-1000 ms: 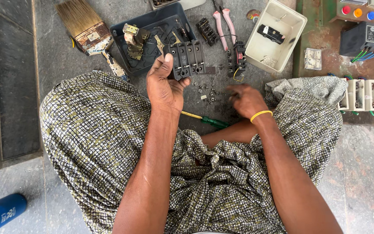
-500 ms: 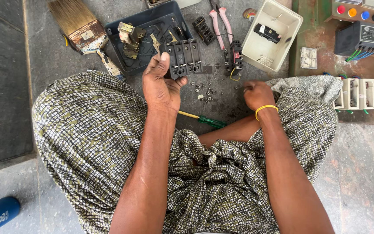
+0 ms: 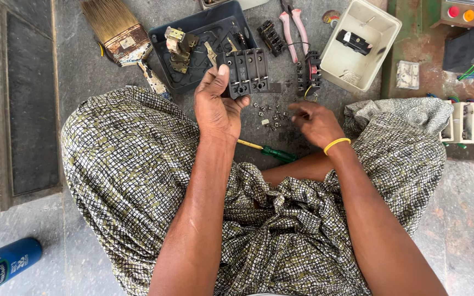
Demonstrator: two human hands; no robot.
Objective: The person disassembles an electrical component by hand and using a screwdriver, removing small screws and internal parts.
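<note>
The left hand (image 3: 218,107) holds a black terminal block (image 3: 246,72) up off the floor, its fingers (image 3: 221,74) and thumb pinching the block's near edge so the row of slots faces up toward the camera. The block sits just in front of the dark plastic tray (image 3: 193,33), overlapping the tray's near rim in the view.

The right hand (image 3: 315,121), with a yellow band at the wrist, hovers to the right of the block, low over a scatter of small screws and clips (image 3: 270,112) on the floor; its fingers are curled loosely together, and whether they pinch one of the small pieces cannot be told, as the hand is blurred.

The block looks like moulded hard plastic: stiff, light, probably brittle at the thin ribs between its slots. A hold across its solid outer edges, as the left hand has it, seems safer than pressing on the ribs or metal contacts. Its matt surface should not slip easily.

A green-handled screwdriver (image 3: 272,153) lies on the floor below the block, near the lap. Pink-handled pliers (image 3: 292,24) lie right of the tray, and a paintbrush (image 3: 119,35) lies left of it.
</note>
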